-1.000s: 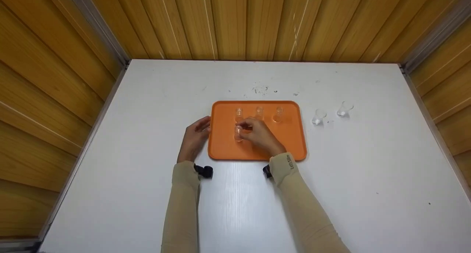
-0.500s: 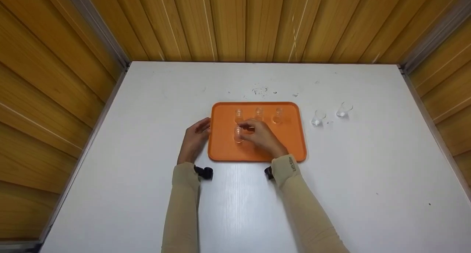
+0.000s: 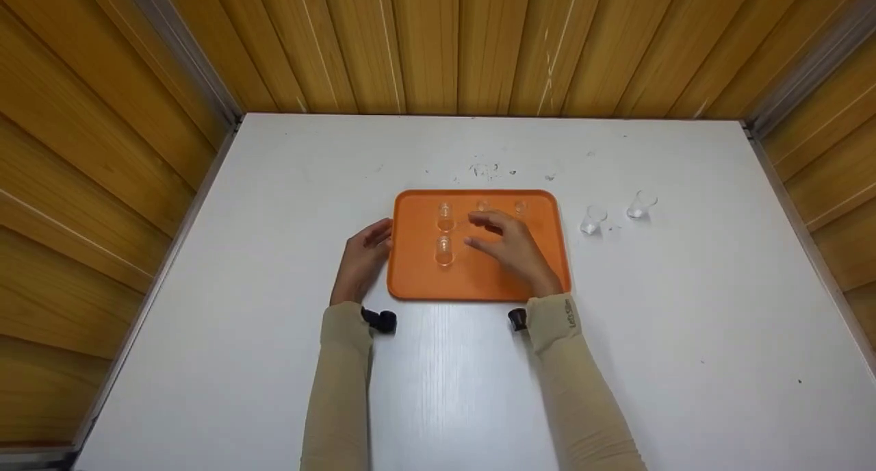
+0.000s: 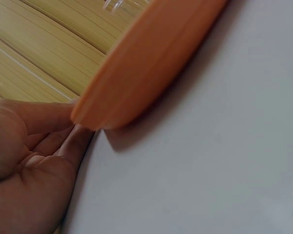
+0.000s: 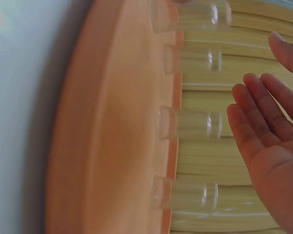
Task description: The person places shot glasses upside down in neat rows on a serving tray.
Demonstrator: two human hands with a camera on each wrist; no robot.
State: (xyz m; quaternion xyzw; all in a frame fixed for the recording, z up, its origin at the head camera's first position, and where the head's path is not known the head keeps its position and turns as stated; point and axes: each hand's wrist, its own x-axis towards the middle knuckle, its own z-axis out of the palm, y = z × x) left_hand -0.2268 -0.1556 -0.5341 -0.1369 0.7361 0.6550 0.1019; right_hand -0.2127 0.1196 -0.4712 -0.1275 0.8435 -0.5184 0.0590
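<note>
An orange tray (image 3: 417, 283) lies on the white table. My left hand (image 3: 361, 259) rests against its left edge; in the left wrist view the fingertips (image 4: 80, 139) touch the tray's corner. Near the tray's middle stands a small clear cup (image 3: 444, 252), wide end down, with another clear cup (image 3: 445, 218) behind it. Two more cups share that back row, partly covered by my right hand (image 3: 512, 246). That hand hovers over the tray, thumb and fingers spread and holding nothing. The right wrist view shows the cups (image 5: 190, 124) in a line beside the spread fingers.
To the right of the tray, two clear cups stand on the table, a nearer cup (image 3: 593, 220) and a farther cup (image 3: 641, 205), both wide end up. Wood-patterned panels (image 3: 479, 46) enclose the table at the back and sides.
My right hand has let go of the front cup and drawn back to the right, its fingers opening. The cup stays on the tray. The left hand has not moved.
</note>
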